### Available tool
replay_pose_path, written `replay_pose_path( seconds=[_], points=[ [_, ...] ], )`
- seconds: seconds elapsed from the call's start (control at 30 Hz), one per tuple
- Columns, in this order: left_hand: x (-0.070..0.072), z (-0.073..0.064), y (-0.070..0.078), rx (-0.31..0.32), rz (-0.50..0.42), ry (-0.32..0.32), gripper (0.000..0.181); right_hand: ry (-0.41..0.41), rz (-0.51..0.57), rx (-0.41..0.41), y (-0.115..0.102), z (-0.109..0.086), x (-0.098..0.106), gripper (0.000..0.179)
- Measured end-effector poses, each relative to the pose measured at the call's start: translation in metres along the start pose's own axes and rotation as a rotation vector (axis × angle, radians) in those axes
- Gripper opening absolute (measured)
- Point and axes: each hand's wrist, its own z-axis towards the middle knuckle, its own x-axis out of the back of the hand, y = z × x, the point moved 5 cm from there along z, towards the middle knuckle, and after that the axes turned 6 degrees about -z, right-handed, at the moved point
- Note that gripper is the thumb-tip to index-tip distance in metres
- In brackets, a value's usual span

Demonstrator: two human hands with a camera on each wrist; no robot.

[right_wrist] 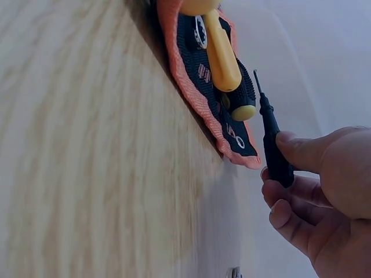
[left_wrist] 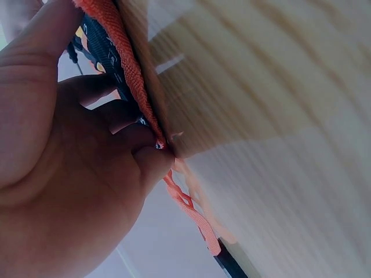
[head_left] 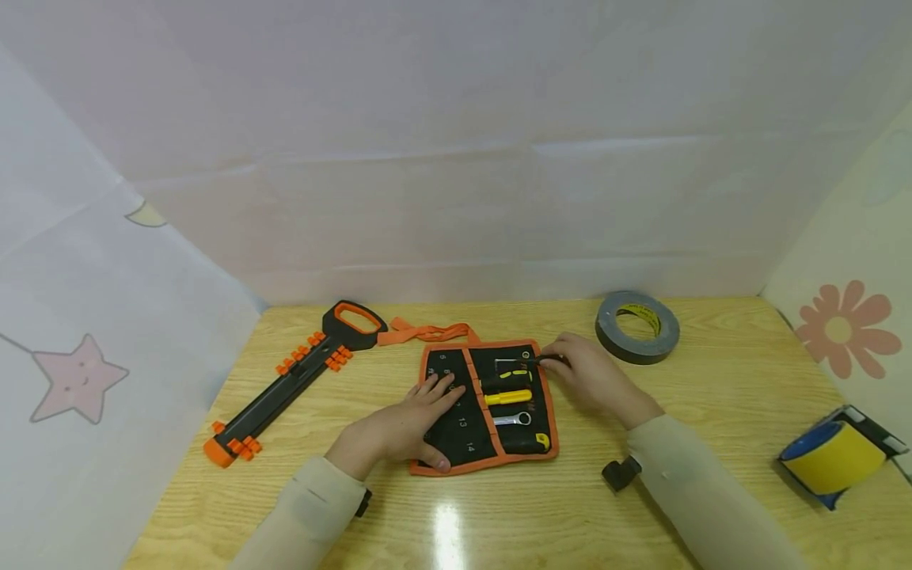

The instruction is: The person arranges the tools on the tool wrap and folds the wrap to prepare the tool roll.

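Watching first, at far left, the orange ties [head_left: 406, 335], lying close by the handle of the black-and-orange bar [head_left: 285, 390]: could snag there on any tug at the tool pouch [head_left: 473, 439]. Found unrolled mid-worktop [head_left: 527, 507], pressed down by the left hand [head_left: 413, 423], with fingers spread and gripping nothing. On losing that pressure, could slide or curl. Farther right, pinching a black-handled tool [right_wrist: 272, 147] in the thumb and fingers of the right hand [head_left: 591, 376], with its thin tip over the pouch's right half. Could twist or drop from so light a hold; if tilted, could catch on neighbouring handles.

Turning to containers: noted the pouch, numbered on its left half. Seemingly pocketed behind the orange band [head_left: 491, 434], with ends showing to the right: a ribbed black-and-yellow handle [right_wrist: 242, 92], a yellow handle [right_wrist: 225, 63], a ring-ended wrench [head_left: 507, 420], a black item with a yellow end [head_left: 541, 440]. Cannot tell the deeper contents.
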Motion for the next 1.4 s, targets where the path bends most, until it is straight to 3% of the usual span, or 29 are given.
replay_pose_path(
  seconds=[0.47, 0.7, 1.07, 1.4],
  points=[
    [0.0, 0.0, 0.0, 0.005, 0.003, 0.004, 0.117, -0.083, 0.014, 0.041, -0.006, 0.021, -0.01, 0.022],
    [0.0, 0.001, 0.001, -0.023, 0.015, 0.007, 0.116, -0.108, 0.031, 0.017, -0.01, 0.028, -0.012, 0.021],
    [0.0, 0.0, 0.002, -0.008, 0.018, 0.008, 0.116, -0.126, 0.058, -0.015, -0.016, 0.036, -0.016, 0.022],
    [0.0, 0.0, 0.0, -0.004, 0.013, 0.009, 0.117, -0.192, 0.086, -0.021, -0.031, 0.044, -0.023, 0.024]
  ],
)
